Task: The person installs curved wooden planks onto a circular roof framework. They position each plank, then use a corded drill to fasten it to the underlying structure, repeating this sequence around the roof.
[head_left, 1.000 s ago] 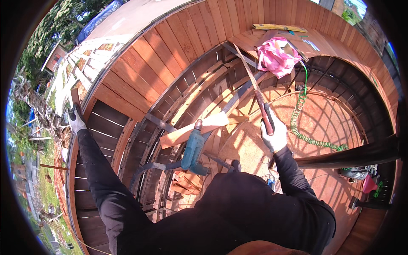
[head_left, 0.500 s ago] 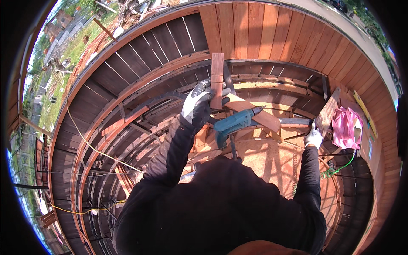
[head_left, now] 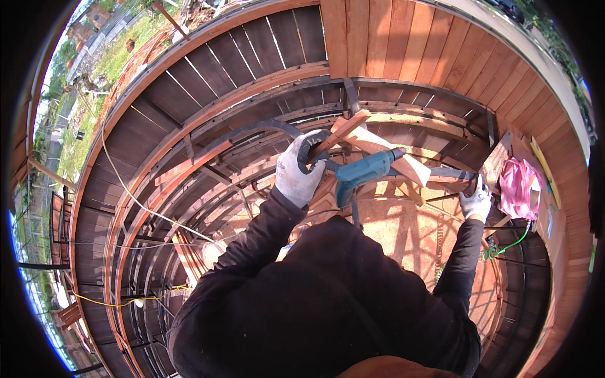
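Note:
My left hand (head_left: 294,176), in a grey-white glove with dark palm, is closed around a narrow reddish-brown wood strip (head_left: 345,130) that points up and right. Just right of it, a teal power drill (head_left: 367,169) lies with its chuck to the upper right. A wider wooden plank (head_left: 403,162) lies slantwise behind the drill. My right hand (head_left: 476,203), gloved too, is farther right with fingers curled at the end of a dark metal rail (head_left: 441,174). What those fingers hold, if anything, is hidden. A board (head_left: 496,157) leans just above that hand.
A curved wall of reddish planks (head_left: 435,50) rounds the far right; dark slats (head_left: 208,79) follow on the left. Curved metal ribs (head_left: 252,129) cross below. A pink plastic bag (head_left: 518,188) hangs at right beside a green coiled cord (head_left: 498,253). A yellowish cable (head_left: 129,188) hangs left.
My left hand has turned over, its back now up, and the wood strip has tipped from upright to slanting right. The view has shifted slightly; my right hand stays by the rail.

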Demonstrator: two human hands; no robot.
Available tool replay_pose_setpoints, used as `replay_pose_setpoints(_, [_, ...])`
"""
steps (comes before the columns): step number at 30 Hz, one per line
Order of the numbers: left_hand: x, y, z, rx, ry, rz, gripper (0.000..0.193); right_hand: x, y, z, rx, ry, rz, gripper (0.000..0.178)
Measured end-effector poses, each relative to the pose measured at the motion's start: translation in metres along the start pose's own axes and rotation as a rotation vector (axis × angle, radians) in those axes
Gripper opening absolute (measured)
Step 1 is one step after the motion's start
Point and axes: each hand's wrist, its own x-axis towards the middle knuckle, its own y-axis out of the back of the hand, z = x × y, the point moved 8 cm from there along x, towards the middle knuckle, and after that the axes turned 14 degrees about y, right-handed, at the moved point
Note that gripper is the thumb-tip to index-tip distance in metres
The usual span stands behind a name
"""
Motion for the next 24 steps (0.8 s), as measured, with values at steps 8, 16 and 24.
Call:
replay_pose_setpoints(8, [-0.014, 0.018, -0.016, 0.105, -0.089, -0.089, 0.041, -0.051, 0.066, -0.237, 1.504, 0.301, 0.126, 0.045])
replay_pose_setpoints(16, [-0.043, 0.041, -0.047, 0.166, -0.187, -0.162, 0.036, -0.101, 0.093, -0.368, 2.021, 0.274, -0.035, 0.047])
replay_pose_setpoints(24, [-0.044, 0.018, -0.115, -0.661, 0.515, -0.71, 0.03, -0.112, 0.085, -0.365, 1.955, 0.158, 0.05, 0.026])
